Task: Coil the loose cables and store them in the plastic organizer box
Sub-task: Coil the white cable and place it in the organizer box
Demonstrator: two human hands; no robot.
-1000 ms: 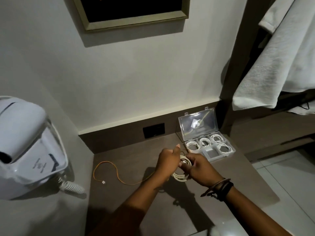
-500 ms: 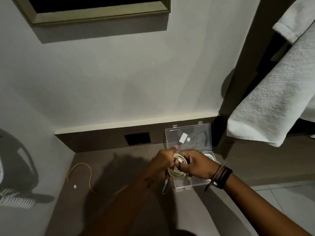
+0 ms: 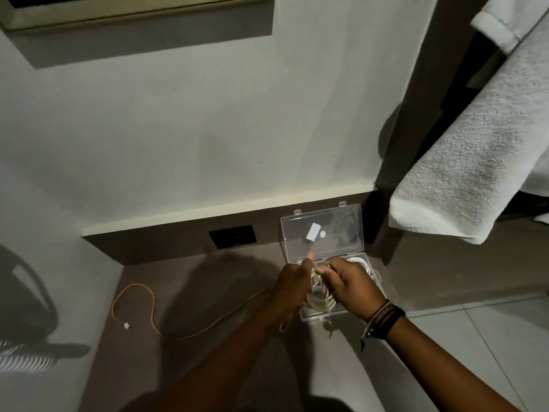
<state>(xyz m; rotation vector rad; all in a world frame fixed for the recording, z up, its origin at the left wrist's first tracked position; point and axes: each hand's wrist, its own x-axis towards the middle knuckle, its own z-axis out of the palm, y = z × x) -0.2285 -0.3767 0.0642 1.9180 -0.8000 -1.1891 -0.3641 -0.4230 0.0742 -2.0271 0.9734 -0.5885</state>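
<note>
Head view: my left hand point(image 3: 292, 282) and right hand point(image 3: 346, 282) clamped on cream coil point(image 3: 319, 301); should keep loops tight, lower into organizer box point(image 3: 375, 279).

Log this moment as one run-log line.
left hand + right hand: gripping cable coil | over organizer box, lid open | orange cable: loose on counter

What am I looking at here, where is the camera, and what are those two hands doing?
The single view comes from a camera worn on a person's head, looking down at a dark brown counter. No machine: the bare left hand and right hand together hold a coil of pale cream cable above a clear plastic organizer box, whose lid stands open against the wall. A loose orange cable lies on the counter, trailing toward the hands. A white towel hangs at right.
</note>
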